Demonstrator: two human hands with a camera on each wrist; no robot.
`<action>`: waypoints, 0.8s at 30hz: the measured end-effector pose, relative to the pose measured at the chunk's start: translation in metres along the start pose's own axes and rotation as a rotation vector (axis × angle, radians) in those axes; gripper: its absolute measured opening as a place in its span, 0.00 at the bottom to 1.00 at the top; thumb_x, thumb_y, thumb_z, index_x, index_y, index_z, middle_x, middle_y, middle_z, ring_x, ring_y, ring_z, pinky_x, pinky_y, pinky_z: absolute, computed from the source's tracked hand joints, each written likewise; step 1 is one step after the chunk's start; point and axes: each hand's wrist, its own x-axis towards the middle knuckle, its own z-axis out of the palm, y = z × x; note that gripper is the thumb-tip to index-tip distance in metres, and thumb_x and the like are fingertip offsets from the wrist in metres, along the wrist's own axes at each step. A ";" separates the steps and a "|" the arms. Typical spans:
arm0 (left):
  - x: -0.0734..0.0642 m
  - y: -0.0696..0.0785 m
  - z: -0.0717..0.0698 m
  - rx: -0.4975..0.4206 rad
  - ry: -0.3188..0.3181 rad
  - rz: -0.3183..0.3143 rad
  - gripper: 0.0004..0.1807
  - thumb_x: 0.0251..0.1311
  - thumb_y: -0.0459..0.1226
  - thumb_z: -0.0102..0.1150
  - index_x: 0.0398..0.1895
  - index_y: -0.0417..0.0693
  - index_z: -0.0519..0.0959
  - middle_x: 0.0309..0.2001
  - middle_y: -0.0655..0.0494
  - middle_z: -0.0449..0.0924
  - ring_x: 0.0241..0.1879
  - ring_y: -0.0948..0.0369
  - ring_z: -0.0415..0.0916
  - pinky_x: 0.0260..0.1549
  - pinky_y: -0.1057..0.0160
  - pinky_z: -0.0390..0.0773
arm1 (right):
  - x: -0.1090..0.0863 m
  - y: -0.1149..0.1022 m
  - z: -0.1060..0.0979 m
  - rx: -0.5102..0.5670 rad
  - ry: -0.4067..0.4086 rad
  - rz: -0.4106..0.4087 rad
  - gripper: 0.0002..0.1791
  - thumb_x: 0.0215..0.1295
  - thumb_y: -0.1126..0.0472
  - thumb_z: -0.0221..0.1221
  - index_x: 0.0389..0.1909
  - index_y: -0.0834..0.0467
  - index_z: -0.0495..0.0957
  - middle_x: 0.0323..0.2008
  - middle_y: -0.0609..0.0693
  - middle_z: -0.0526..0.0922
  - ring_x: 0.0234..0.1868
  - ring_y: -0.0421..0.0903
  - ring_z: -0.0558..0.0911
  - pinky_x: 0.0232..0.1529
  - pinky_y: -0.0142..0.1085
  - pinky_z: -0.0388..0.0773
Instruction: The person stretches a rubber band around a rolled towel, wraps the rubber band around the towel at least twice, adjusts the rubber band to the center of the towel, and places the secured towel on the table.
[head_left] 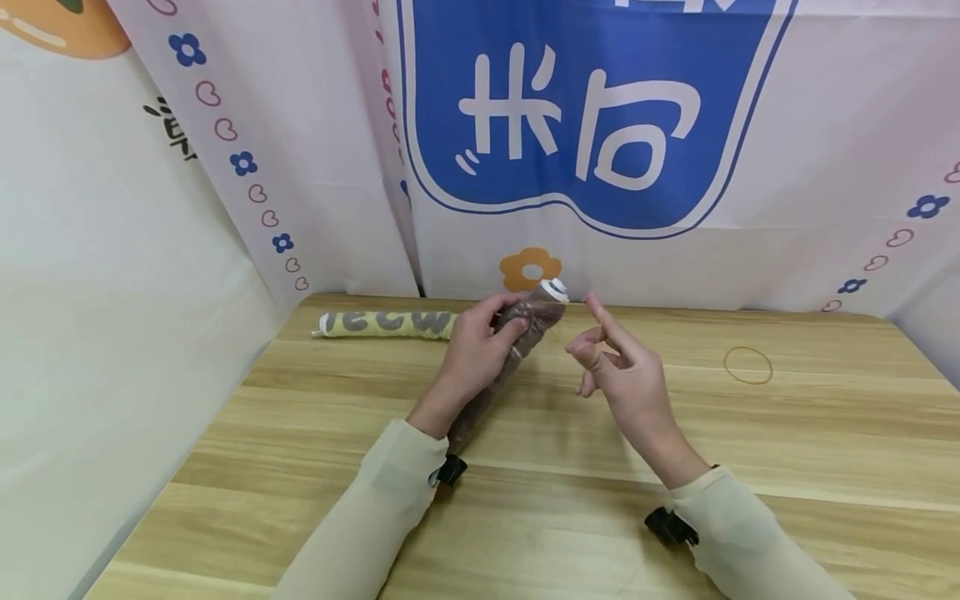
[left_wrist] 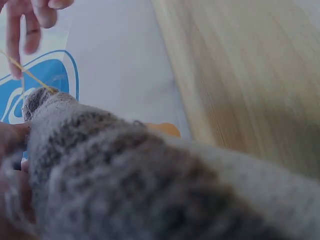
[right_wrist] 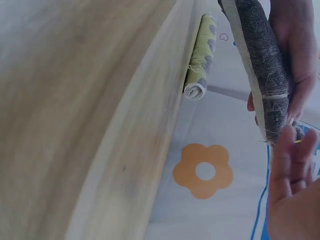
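My left hand [head_left: 480, 342] grips a rolled brown-grey towel [head_left: 487, 400] near its upper end, which points up and away with a white edge showing. A thin yellow rubber band [left_wrist: 30, 75] is stretched between that end and my right hand [head_left: 626, 371]. The right index finger points up with the band at its tip, while the other fingers are bent; the band's exact path round them is hard to make out. Behind the left hand lies a rolled yellow-green towel [head_left: 390, 324] with grey markings, its right end hidden by that hand in the head view.
Another rubber band [head_left: 772, 367] lies in a loose ring on the wooden table [head_left: 825, 433], to the right of the hands. A printed cloth [head_left: 810, 150] hangs at the table's back edge. Black straps with buckles [head_left: 671, 527] sit at both wrists.
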 end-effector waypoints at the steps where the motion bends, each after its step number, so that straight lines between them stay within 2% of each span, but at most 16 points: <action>1: 0.000 0.001 0.000 0.000 0.001 0.008 0.17 0.76 0.33 0.60 0.64 0.42 0.82 0.56 0.47 0.85 0.47 0.56 0.81 0.45 0.55 0.82 | 0.001 0.000 -0.001 -0.019 -0.006 0.030 0.34 0.79 0.50 0.60 0.82 0.45 0.64 0.43 0.57 0.83 0.21 0.44 0.79 0.32 0.39 0.86; 4: 0.000 0.002 0.001 0.007 0.010 0.028 0.16 0.76 0.33 0.60 0.63 0.42 0.82 0.55 0.47 0.85 0.46 0.55 0.80 0.43 0.55 0.82 | 0.002 0.000 -0.002 -0.078 -0.043 0.092 0.34 0.81 0.41 0.55 0.83 0.41 0.61 0.46 0.58 0.84 0.21 0.47 0.81 0.33 0.40 0.87; 7: 0.000 0.002 0.001 0.016 0.024 0.024 0.16 0.76 0.33 0.60 0.63 0.41 0.82 0.54 0.47 0.85 0.44 0.55 0.80 0.41 0.56 0.82 | 0.002 0.000 -0.003 -0.099 -0.073 0.100 0.38 0.77 0.32 0.53 0.83 0.38 0.60 0.48 0.59 0.83 0.22 0.49 0.81 0.34 0.41 0.87; 10: 0.000 0.001 0.001 0.039 0.039 0.002 0.16 0.75 0.33 0.60 0.62 0.41 0.83 0.52 0.47 0.85 0.43 0.56 0.80 0.40 0.57 0.80 | 0.000 -0.002 -0.002 -0.154 -0.120 0.015 0.42 0.73 0.25 0.48 0.83 0.35 0.60 0.49 0.57 0.81 0.23 0.52 0.80 0.35 0.43 0.87; 13: 0.001 0.001 0.000 0.065 0.040 -0.010 0.16 0.75 0.33 0.61 0.62 0.41 0.83 0.52 0.46 0.86 0.43 0.56 0.81 0.40 0.57 0.80 | -0.002 -0.006 0.000 -0.228 -0.158 -0.133 0.43 0.73 0.23 0.40 0.82 0.38 0.63 0.48 0.55 0.81 0.24 0.51 0.78 0.33 0.42 0.86; 15: 0.001 0.001 0.000 0.076 0.034 -0.008 0.16 0.75 0.32 0.61 0.63 0.42 0.83 0.53 0.47 0.86 0.43 0.56 0.81 0.40 0.57 0.80 | -0.002 -0.008 0.000 -0.257 -0.141 -0.214 0.41 0.76 0.26 0.39 0.81 0.42 0.66 0.47 0.54 0.82 0.24 0.49 0.78 0.32 0.42 0.86; 17: 0.002 0.003 0.001 0.083 0.023 -0.005 0.16 0.75 0.32 0.62 0.63 0.43 0.83 0.55 0.47 0.86 0.45 0.56 0.81 0.42 0.56 0.81 | -0.002 -0.010 0.000 -0.262 -0.082 -0.228 0.37 0.79 0.31 0.42 0.80 0.44 0.67 0.45 0.53 0.83 0.23 0.47 0.78 0.30 0.39 0.86; 19: 0.002 0.003 0.001 0.087 0.014 0.004 0.16 0.75 0.32 0.62 0.63 0.43 0.83 0.57 0.47 0.85 0.48 0.56 0.81 0.45 0.55 0.82 | -0.001 -0.010 -0.001 -0.253 -0.013 -0.175 0.32 0.81 0.38 0.49 0.80 0.44 0.67 0.44 0.52 0.82 0.22 0.46 0.77 0.31 0.39 0.86; 21: 0.001 0.003 0.002 0.096 0.013 0.015 0.16 0.75 0.32 0.63 0.62 0.44 0.84 0.58 0.47 0.84 0.51 0.55 0.82 0.49 0.54 0.82 | 0.000 -0.011 -0.003 -0.268 0.036 -0.073 0.31 0.81 0.43 0.55 0.81 0.42 0.66 0.46 0.51 0.81 0.21 0.48 0.77 0.31 0.38 0.85; 24: 0.000 0.002 0.002 0.142 0.029 0.034 0.16 0.73 0.32 0.64 0.61 0.45 0.84 0.59 0.47 0.84 0.54 0.53 0.82 0.52 0.52 0.81 | 0.001 -0.010 -0.003 -0.307 0.029 0.085 0.33 0.80 0.44 0.59 0.81 0.42 0.65 0.50 0.52 0.79 0.21 0.51 0.79 0.27 0.37 0.81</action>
